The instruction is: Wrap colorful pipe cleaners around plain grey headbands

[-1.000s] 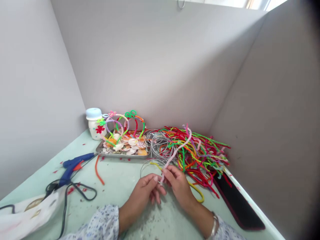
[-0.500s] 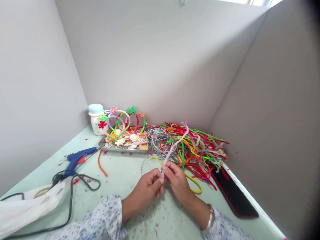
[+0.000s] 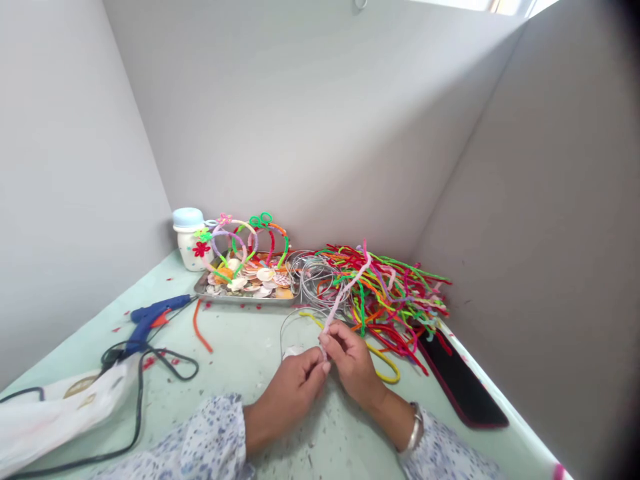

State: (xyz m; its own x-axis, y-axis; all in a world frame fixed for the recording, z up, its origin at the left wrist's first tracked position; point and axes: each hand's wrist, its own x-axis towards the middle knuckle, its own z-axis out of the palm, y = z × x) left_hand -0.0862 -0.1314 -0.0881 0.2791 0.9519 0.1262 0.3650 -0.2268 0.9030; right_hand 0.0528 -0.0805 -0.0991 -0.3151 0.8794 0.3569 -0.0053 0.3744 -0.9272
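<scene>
A pale pink pipe cleaner [image 3: 343,291] slants up and to the right from between my two hands, near the middle of the view. My left hand [image 3: 295,390] is closed, its thumb and fingers pinching the lower end. Just above that, my right hand [image 3: 351,363] grips the same stem between thumb and fingers. Behind the hands lie coiled silver wire [image 3: 319,283] and a tangled heap of coloured pipe cleaners [image 3: 400,300]. A yellow one [image 3: 393,377] curves beside my right hand. Something white shows behind my left hand, too hidden to identify.
A metal tray [image 3: 250,301] holds shells and wrapped headbands [image 3: 287,243]. Left of it stands a white jar [image 3: 189,247]. A blue glue gun [image 3: 150,320] with a dark cable, a plastic bag [image 3: 90,407], an orange stem [image 3: 201,330] and a black case [image 3: 463,383] lie around.
My left hand has turned slightly, and its lower fingers are now tucked out of sight. A white patch has appeared behind it. The view has shifted slightly.
</scene>
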